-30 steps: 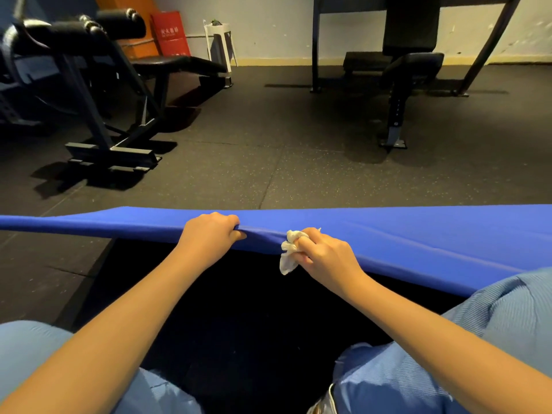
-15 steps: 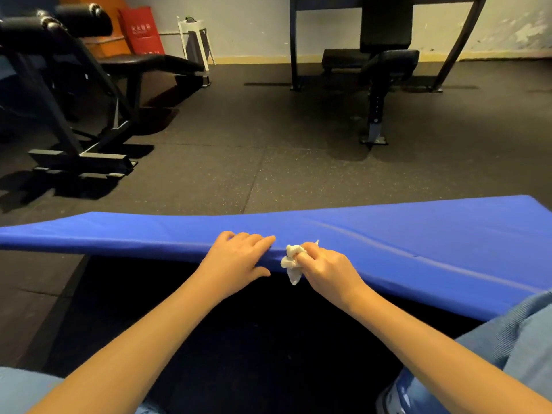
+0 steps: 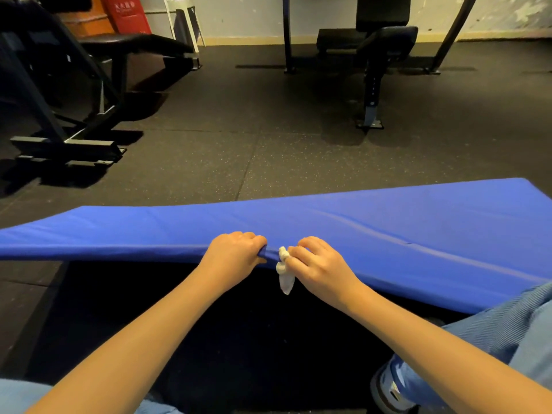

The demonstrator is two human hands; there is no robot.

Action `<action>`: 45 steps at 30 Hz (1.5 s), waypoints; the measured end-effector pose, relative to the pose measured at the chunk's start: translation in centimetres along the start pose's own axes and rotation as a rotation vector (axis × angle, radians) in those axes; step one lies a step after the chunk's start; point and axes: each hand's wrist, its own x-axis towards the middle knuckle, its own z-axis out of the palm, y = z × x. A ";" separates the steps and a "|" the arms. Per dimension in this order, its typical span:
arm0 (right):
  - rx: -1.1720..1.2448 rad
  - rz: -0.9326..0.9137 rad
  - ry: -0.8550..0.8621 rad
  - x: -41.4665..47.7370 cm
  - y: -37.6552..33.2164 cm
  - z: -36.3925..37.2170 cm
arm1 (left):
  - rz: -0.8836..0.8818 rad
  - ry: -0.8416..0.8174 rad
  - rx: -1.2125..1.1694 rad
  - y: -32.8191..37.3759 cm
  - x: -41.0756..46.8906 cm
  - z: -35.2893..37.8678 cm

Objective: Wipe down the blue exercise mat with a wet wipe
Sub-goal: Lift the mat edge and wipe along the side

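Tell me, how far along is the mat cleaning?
Done: nothing I can confirm; the blue exercise mat shows no wet streaks. In hand: the left hand grips the mat's near edge while the right hand pinches a crumpled wet wipe at that edge. Left: apparently the whole broad top surface.

- Two hands: left hand (image 3: 234,253), right hand (image 3: 321,268).
- One blue exercise mat (image 3: 403,231), under them.
- One wet wipe (image 3: 285,277), between them.
- Two weight benches beyond them: left bench (image 3: 134,44), right bench (image 3: 380,40).
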 end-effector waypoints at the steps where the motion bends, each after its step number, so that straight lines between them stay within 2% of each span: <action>1: -0.002 0.002 0.011 0.1 -0.1 -0.2 | -0.024 0.007 -0.016 0.1 -0.1 -0.1; 4: 0.003 0.007 0.020 0.3 -0.4 -0.5 | -0.044 0.033 -0.040 0.3 -0.1 -0.6; 8: 0.033 0.054 -0.038 0.1 -0.1 -1.5 | -0.099 -0.051 0.013 0.1 0.1 -1.3; 11: 0.033 0.102 -0.036 0.3 0.2 -2.6 | -0.137 -0.033 0.008 -0.5 0.0 -1.8; 17: -0.027 0.160 0.047 0.0 1.3 -3.3 | -0.222 -0.028 -0.075 -2.1 -0.5 -3.0; 19: -0.067 0.152 0.001 -0.1 1.6 -3.6 | -0.243 -0.031 -0.096 -2.3 -0.6 -3.2; 21: -0.075 0.223 -0.110 0.5 1.9 -3.7 | -0.250 -0.032 -0.106 -2.2 -0.6 -3.2; 22: -0.017 0.257 -0.201 0.9 1.9 -3.9 | -0.248 -0.029 -0.108 -2.0 -0.6 -3.2; 23: 0.042 0.266 -0.209 1.0 2.0 -3.7 | -0.242 -0.023 -0.108 -1.9 -0.5 -3.1; 27: 0.076 0.193 -0.068 1.1 2.9 -3.1 | -0.157 0.087 -0.060 -1.4 0.1 -2.9; 30: 0.046 0.216 -0.039 2.1 2.9 -3.8 | -0.006 0.093 0.011 0.4 1.2 -2.4; 33: 0.027 0.166 -0.022 2.0 3.0 -3.9 | 0.040 0.137 0.043 1.5 2.6 -2.1; 37: 0.043 0.200 -0.108 1.7 2.9 -4.0 | 0.020 0.144 -0.019 0.8 2.6 -2.3; 40: 0.096 0.330 -0.256 3.0 2.7 -5.2 | -0.023 0.112 -0.054 0.7 1.8 -2.9; 43: 0.125 0.365 -0.196 3.2 2.8 -5.4 | -0.146 0.109 -0.101 -0.4 1.1 -4.0; 45: 0.059 0.236 -0.021 2.5 3.0 -4.9 | -0.203 0.115 -0.106 -1.5 0.2 -4.6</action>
